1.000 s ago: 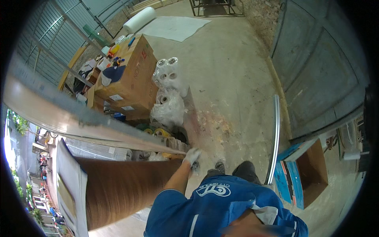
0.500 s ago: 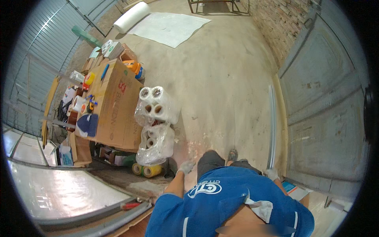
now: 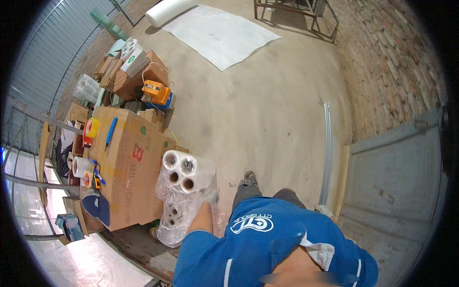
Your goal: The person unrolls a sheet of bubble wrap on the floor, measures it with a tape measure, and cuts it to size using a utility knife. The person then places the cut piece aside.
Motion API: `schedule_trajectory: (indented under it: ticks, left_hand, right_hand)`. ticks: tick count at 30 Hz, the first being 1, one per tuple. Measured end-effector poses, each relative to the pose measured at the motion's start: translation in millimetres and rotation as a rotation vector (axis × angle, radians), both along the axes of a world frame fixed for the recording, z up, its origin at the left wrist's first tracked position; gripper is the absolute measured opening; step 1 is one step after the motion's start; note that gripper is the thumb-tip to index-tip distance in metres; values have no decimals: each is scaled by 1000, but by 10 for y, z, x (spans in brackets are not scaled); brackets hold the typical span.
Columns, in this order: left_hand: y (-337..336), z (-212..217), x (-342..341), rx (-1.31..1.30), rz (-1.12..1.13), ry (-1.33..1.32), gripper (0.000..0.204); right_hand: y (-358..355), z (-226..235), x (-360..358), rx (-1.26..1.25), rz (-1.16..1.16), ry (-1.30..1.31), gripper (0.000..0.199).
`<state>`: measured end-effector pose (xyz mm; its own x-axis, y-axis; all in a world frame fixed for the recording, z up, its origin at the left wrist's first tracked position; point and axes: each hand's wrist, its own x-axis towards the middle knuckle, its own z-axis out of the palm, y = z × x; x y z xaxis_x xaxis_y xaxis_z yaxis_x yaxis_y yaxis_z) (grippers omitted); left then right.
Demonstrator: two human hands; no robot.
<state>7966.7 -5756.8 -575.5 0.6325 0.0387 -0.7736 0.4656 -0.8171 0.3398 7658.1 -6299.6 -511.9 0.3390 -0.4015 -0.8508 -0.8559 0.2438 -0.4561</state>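
Observation:
My left hand, in a pale glove, hangs beside the wrapped rolls of clear film. Blur hides its fingers, and I cannot tell whether it touches the plastic. More bagged rolls stand nearer me, left of my forearm. On the other side, my right hand, also gloved, is close to the near end of long grey metal profiles. Its fingers are too small and partly hidden to show a grip. The profiles lie along the right side of the floor.
A large cardboard box at left carries a cap, tape and a blue tool. Ahead, a white foam roll has a sheet spread out. A metal door and brick wall border the right.
I have moved forward and the view has shifted, with the door now farther back. My left hand has come up beside the film rolls. My right hand stays near the profiles' end.

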Motion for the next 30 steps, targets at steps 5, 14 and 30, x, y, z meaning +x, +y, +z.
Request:
schedule_trajectory:
  ticks: [5, 14, 30]
  left_hand:
    - [-1880, 833, 2880, -523, 128, -153, 54]
    - [-4454, 514, 5518, -367, -210, -243, 58]
    - [-6611, -1320, 10221, -159, 50, -431, 62]
  right_hand:
    - [-452, -522, 861, 28, -82, 50, 24]
    - [-2321, -1009, 3441, -34, -30, 187, 23]
    - [-4708, -28, 9364, -180, 207, 68, 34]
